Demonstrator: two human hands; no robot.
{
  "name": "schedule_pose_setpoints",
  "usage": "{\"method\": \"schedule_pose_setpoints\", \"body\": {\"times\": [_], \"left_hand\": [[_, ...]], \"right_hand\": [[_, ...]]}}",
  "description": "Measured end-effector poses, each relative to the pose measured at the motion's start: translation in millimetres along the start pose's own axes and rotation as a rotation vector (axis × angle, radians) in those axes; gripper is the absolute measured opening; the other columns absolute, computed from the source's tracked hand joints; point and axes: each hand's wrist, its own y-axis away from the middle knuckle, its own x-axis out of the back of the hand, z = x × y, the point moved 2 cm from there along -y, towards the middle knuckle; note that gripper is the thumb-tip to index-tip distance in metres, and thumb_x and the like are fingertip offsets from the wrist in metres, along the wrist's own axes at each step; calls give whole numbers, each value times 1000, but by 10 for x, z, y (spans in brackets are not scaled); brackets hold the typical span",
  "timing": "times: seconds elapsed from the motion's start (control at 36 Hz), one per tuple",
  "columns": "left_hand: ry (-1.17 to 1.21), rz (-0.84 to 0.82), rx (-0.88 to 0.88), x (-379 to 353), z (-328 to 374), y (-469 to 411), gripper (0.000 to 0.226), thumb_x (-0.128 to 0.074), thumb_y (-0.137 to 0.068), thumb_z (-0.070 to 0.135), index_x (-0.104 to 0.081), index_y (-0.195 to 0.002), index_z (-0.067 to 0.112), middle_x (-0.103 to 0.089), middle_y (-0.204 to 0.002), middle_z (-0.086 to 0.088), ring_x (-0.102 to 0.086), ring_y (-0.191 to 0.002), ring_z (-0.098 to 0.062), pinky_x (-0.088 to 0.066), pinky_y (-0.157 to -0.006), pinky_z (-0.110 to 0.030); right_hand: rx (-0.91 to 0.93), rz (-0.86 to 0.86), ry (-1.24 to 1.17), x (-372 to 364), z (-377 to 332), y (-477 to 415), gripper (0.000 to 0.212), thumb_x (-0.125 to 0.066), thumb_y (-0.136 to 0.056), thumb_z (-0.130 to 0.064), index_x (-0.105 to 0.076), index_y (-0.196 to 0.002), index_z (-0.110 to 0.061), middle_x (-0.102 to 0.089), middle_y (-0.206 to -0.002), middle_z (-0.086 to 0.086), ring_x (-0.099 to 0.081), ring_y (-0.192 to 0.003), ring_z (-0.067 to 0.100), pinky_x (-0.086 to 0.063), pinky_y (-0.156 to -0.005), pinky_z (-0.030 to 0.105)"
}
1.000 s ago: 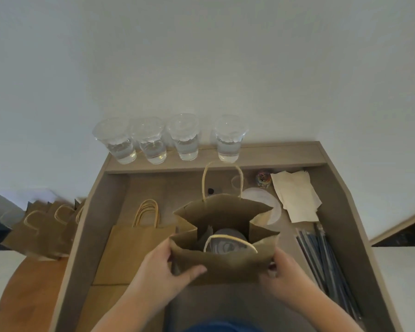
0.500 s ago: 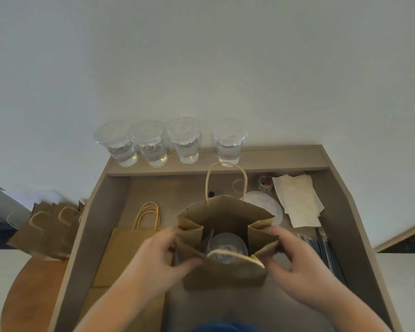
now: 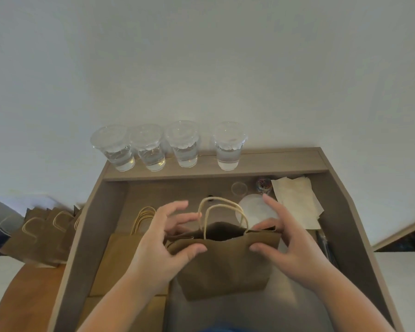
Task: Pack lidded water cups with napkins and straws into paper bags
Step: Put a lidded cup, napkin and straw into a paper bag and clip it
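Bare desk surface (image 3: 173, 190) lies open behind the paper bag (image 3: 223, 267). Flat bags (image 3: 115, 259) fill the left; lid (image 3: 252, 209) and napkins (image 3: 295, 200), the right.

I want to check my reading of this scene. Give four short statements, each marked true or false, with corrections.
1. Four clear lidded plastic cups of water stand on the back ledge. True.
2. The cream paper napkins lie left of the upright brown paper bag. False: right of it.
3. Left hand and right hand both pinch the bag's top edge. True.
4. The stack of flat brown bags lies right of the held bag. False: left of it.
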Motion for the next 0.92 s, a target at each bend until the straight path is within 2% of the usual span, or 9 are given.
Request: {"method": "schedule_pose_setpoints", "body": {"times": [0.06,0.11,0.25,0.36,0.44,0.64,0.78,0.86,0.92], "left_hand": [[-46,-54,19,3,33,-44,69,-88,-79,46,-55,-140,50,-74,-119,25,-68,-115,4,-45,-95,-2],[-101,-66,15,16,65,-98,39,-83,-80,47,-74,-118,48,-77,-107,25,-69,-108,4,-47,-88,-3],[-2,-43,94,49,96,-188,26,-81,-74,45,-86,-96,31,-81,-93,16,-74,-96,-1,-55,-83,-14],[-14,-4,89,66,114,-213,22,-82,-76,42,-86,-95,32,-81,-92,17,-75,-94,-1,-54,-80,-11],[-54,-20,71,88,97,-191,19,-80,-78,46,-84,-95,39,-80,-93,19,-73,-95,-1,-52,-80,-9],[-126,-89,75,53,76,-152,14,-77,-88,43,-78,-102,47,-77,-97,22,-69,-101,1,-47,-82,-6],[-171,-133,71,71,96,-137,17,-82,-91,30,-79,-100,44,-77,-100,25,-69,-104,3,-47,-86,-6],[-149,-150,58,81,138,-158,17,-80,-92,25,-82,-97,42,-79,-97,22,-72,-100,1,-50,-84,-9],[-113,-152,39,102,185,-157,22,-80,-91,24,-83,-97,44,-80,-95,21,-73,-97,2,-50,-82,-7]], "right_hand": [[1,-64,16,10,16,-59,65,-79,-81,-68,-56,-141,-58,-74,-120,-17,-65,-120,3,-50,-104,32],[-1,-129,24,36,25,-124,49,-77,-83,-70,-69,-128,-52,-74,-121,-16,-64,-119,4,-53,-98,32],[-27,-195,-42,92,42,-267,49,-84,-77,-69,-73,-120,-49,-75,-119,-13,-67,-118,8,-55,-98,35],[15,4,155,34,86,-180,73,-85,-64,-80,-50,-125,-59,-56,-126,-30,-57,-121,-3,-53,-94,23],[60,198,156,21,144,-7,72,-81,-61,-85,-49,-117,-55,-62,-115,-22,-66,-108,6,-57,-86,21],[17,361,-199,-265,266,344,45,-86,-76,-62,-63,-110,-44,-75,-107,-10,-76,-97,9,-62,-82,21],[78,161,-121,-343,132,343,22,-65,-101,-51,-72,-120,-39,-76,-111,-8,-72,-108,18,-58,-90,27],[44,131,-121,-258,55,315,19,-73,-99,-28,-77,-114,-39,-78,-107,-8,-73,-104,16,-58,-87,29],[25,106,-138,-181,-7,327,21,-77,-93,-29,-81,-109,-41,-80,-101,-8,-74,-99,14,-60,-85,30]]}}
